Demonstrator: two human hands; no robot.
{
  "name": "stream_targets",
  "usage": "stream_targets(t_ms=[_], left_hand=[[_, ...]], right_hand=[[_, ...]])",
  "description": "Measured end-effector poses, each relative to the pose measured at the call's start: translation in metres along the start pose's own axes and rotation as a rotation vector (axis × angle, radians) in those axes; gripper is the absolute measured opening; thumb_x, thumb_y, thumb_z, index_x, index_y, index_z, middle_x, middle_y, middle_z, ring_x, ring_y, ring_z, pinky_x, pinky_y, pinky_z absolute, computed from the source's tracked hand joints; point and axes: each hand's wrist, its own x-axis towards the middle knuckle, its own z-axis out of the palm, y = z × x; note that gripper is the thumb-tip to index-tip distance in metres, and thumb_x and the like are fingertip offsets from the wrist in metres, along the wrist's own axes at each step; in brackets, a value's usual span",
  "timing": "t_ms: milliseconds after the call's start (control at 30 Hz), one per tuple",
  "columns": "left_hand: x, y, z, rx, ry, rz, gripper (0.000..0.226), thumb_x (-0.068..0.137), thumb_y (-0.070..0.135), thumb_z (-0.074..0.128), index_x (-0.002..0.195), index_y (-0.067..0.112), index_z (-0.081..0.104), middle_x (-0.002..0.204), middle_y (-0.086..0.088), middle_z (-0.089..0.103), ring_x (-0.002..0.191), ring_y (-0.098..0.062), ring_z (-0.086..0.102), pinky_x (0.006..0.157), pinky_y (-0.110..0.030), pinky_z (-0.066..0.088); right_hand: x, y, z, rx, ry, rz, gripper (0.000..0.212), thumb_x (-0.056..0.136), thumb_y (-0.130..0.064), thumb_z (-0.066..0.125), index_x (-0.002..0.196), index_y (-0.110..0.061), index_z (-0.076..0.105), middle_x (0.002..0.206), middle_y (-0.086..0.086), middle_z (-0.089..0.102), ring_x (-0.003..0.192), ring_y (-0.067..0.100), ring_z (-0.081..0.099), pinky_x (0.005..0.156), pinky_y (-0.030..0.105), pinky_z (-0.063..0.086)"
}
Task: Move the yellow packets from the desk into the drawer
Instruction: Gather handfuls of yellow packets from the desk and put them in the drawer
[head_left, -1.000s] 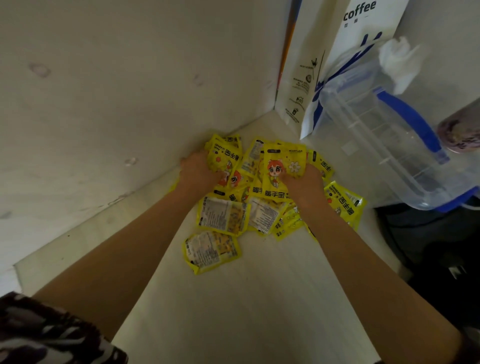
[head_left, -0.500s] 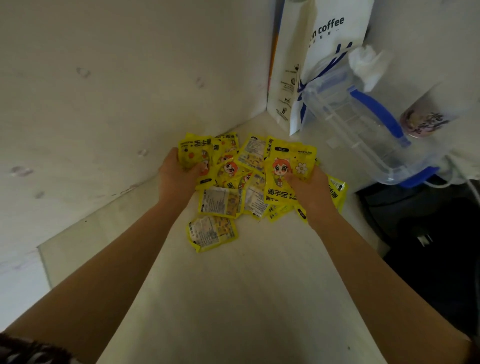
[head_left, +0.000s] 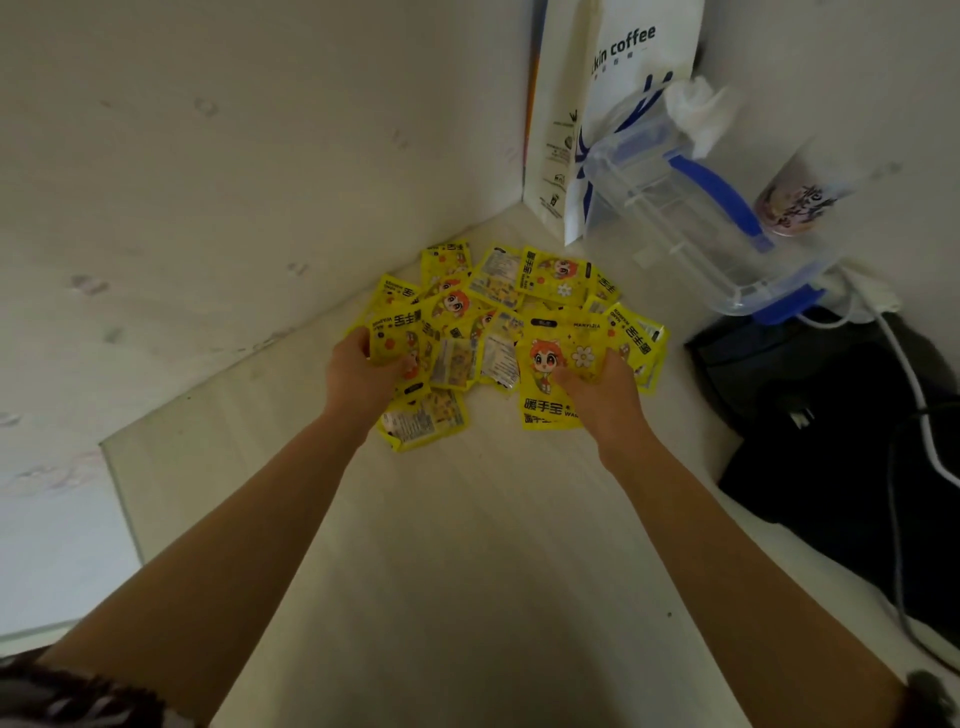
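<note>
Both hands have drawn back from the wall corner toward the person, dragging the yellow packets (head_left: 506, 332) with them. The left hand (head_left: 358, 371) now grips a few at the heap's left edge, and the right hand (head_left: 602, 395) pinches the big cartoon-faced packet (head_left: 550, 371), which has slid to the heap's near edge, farther from the coffee bag (head_left: 623, 104).

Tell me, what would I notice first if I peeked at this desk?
A bright heap of yellow packets with cartoon faces, piled in the desk's far corner. The left hand and right hand grip its edges, and a clear jug with a blue handle stands behind, on the right.
</note>
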Motion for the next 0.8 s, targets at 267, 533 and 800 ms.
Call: stream_targets(t_ms=[267, 533, 800], left_hand=[[-0.002, -0.006, -0.011, -0.010, 0.102, -0.084, 0.041, 0.067, 0.011, 0.079, 0.105, 0.017, 0.065, 0.098, -0.004, 0.071, 0.089, -0.023, 0.069, 0.074, -0.042, 0.059], [-0.003, -0.013, -0.025, -0.151, 0.153, -0.135, 0.046, 0.060, 0.013, 0.081, 0.103, 0.016, 0.067, 0.099, -0.005, 0.072, 0.088, -0.024, 0.070, 0.072, -0.043, 0.059], [-0.007, -0.043, -0.026, -0.321, 0.103, -0.242, 0.027, 0.073, 0.001, 0.076, 0.096, 0.014, 0.069, 0.095, -0.009, 0.072, 0.088, -0.028, 0.070, 0.082, -0.052, 0.056]], right_hand=[[-0.007, 0.001, 0.000, 0.027, -0.012, 0.016, 0.040, 0.084, -0.020, 0.070, 0.121, -0.019, 0.054, 0.112, -0.003, 0.064, 0.103, 0.017, 0.062, 0.089, 0.037, 0.052], [-0.004, 0.003, 0.006, 0.005, -0.032, 0.029, 0.038, 0.082, -0.023, 0.071, 0.117, -0.020, 0.056, 0.112, 0.000, 0.066, 0.101, 0.018, 0.064, 0.090, 0.043, 0.053], [-0.006, 0.011, 0.035, 0.094, -0.115, 0.137, 0.040, 0.084, -0.017, 0.070, 0.122, -0.016, 0.057, 0.116, 0.004, 0.066, 0.105, 0.021, 0.064, 0.090, 0.042, 0.054]])
